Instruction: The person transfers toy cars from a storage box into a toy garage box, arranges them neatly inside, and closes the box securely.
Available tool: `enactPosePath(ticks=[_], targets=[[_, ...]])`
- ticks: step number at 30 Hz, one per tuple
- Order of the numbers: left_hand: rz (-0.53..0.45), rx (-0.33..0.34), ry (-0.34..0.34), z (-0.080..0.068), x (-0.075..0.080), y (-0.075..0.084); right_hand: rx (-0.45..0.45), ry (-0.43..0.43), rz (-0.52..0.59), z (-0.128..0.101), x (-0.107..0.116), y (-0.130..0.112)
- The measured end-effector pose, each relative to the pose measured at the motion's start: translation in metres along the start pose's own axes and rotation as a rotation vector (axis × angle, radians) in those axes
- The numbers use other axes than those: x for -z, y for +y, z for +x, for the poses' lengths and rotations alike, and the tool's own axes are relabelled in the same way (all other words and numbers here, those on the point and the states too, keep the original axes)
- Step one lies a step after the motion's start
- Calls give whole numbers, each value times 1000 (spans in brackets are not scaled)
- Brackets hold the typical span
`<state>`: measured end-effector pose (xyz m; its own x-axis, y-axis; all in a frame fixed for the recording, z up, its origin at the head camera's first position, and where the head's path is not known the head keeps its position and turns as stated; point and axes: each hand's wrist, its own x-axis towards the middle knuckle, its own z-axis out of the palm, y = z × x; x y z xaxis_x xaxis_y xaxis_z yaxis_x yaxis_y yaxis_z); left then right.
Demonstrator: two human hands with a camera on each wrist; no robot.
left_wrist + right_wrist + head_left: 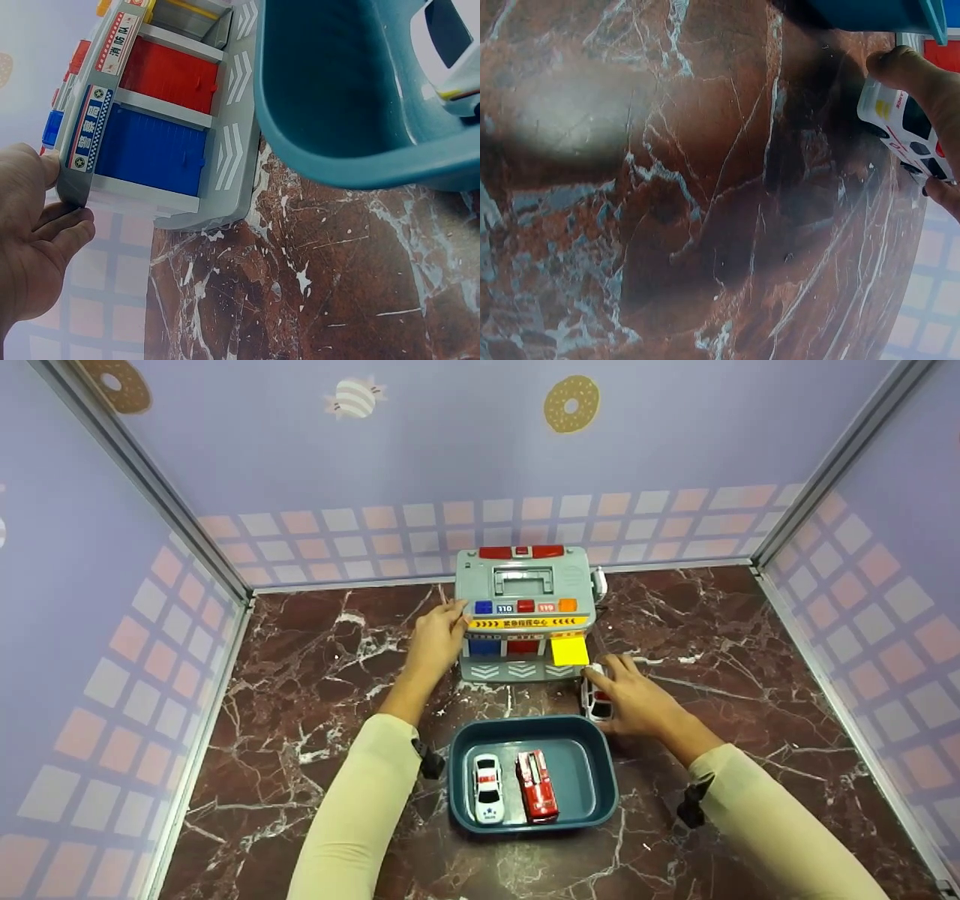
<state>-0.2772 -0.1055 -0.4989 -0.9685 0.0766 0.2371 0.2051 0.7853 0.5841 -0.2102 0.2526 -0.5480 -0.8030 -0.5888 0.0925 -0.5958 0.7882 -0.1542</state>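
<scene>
A grey toy emergency station stands by the back wall, with blue and red garage doors. Over its right bay, a yellow door is swung up; the left wrist view shows that bay open. My left hand pinches the station's front left roof corner, thumb above and fingers below. In my right hand is a white toy ambulance with red marks, gripped between thumb and fingers just in front of the right bay. Part of the ambulance is hidden by the hand.
In front of the station sits a dark teal tray. Inside it lie a white toy police car and a red toy fire truck. Patterned panels enclose the brown marbled tabletop at the back and both sides.
</scene>
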Motion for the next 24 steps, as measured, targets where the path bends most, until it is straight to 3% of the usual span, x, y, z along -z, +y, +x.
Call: enactPosePath(ticks=[17,24], targets=[[-9,-9,21,-1,0,0,18,43,-4,11,-8,-6],[-9,-13,24,-1,-2,-2,78,130,39,13,-15,-9]])
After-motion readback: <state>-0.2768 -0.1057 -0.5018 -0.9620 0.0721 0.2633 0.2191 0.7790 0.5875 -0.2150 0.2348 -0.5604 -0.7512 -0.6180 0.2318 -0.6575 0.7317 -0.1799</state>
